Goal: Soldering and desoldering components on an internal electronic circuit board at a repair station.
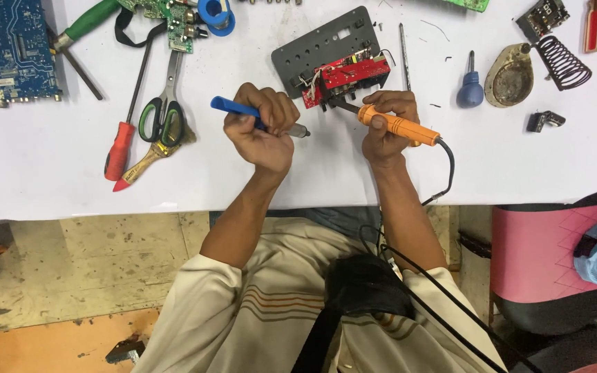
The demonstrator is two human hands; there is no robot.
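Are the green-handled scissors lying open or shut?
Shut: the scissors lie flat on the white table, blades together, both green loops side by side.

Hidden inside the left hand [260, 131]: the middle of the blue tool [231, 106], only its blue end and grey tip showing either side of the fist. Covered by the right hand [385, 124]: the front of the orange soldering iron [399, 127]; too small to tell whether its tip touches the red board [347, 72] just above the fingers. Cut off by the top edge, up and left of the left hand: the blue tape roll [217, 14] and green board [174, 24]. Cut off far left: the blue circuit board [12, 48].
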